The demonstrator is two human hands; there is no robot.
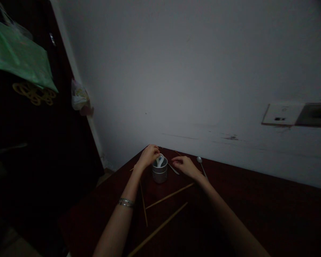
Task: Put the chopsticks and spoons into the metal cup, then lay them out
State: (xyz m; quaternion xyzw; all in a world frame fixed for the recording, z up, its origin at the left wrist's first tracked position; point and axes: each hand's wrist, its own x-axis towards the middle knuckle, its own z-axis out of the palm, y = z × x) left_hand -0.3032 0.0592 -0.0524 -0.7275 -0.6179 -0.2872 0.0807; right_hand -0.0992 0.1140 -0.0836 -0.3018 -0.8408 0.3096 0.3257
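Observation:
A grey metal canister [159, 175] stands upright on the dark red table. A white soup spoon [160, 160] with a blue mark leans in its mouth, bowl end up. My left hand [149, 156] is closed at the canister's left rim, fingertips pinched at the spoon's edge. To the right of the canister, my right hand [186, 166] hovers with its fingers slightly apart and nothing visible in them. A small pale utensil [174, 169], possibly a knife, lies between the canister and my right hand. Beyond my right wrist lies a metal spoon [200, 162].
Several chopsticks [169, 195] lie scattered on the table [230, 200]. A grey-white wall [189, 89] rises behind, with a socket plate [282, 115]. On the left, a green bag [21, 51] hangs on a dark door, and a small plastic bag [79, 95] hangs by its edge.

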